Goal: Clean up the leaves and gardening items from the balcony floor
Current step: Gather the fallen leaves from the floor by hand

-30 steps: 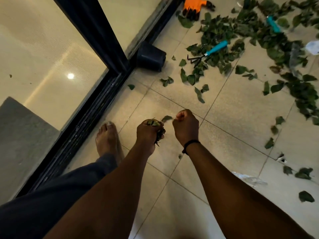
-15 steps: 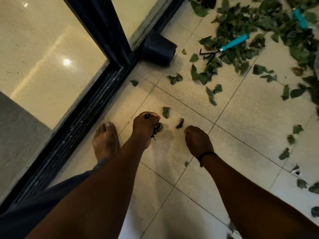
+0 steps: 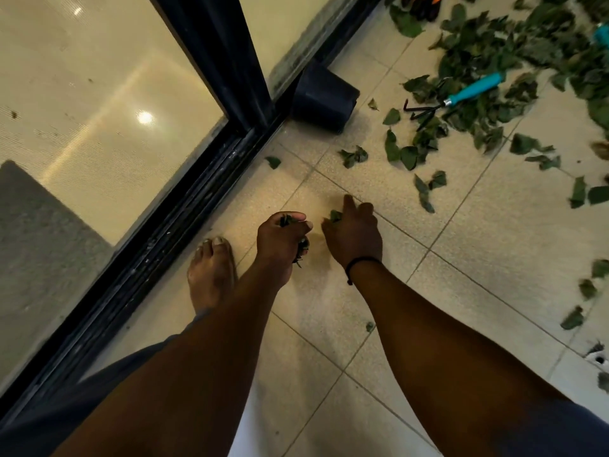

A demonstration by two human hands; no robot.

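On the pale tiled balcony floor [image 3: 478,245] beside the dark sliding-door track [image 3: 184,222], the left hand [image 3: 280,239] was fisted around leaves while the right hand [image 3: 354,235] pinched a leaf [image 3: 335,215], more leaves [image 3: 487,54] lying scattered near a teal-handled hand rake [image 3: 461,95] and a black pot [image 3: 324,95].

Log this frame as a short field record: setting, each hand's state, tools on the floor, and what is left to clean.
setting: tiled balcony floor beside a sliding glass door
left hand: grip shut on a bunch of leaves
right hand: on the floor, fingers closing on a single leaf
tools: teal-handled hand rake; black pot tipped over by the door frame
remaining: large leaf pile at upper right, scattered leaves elsewhere
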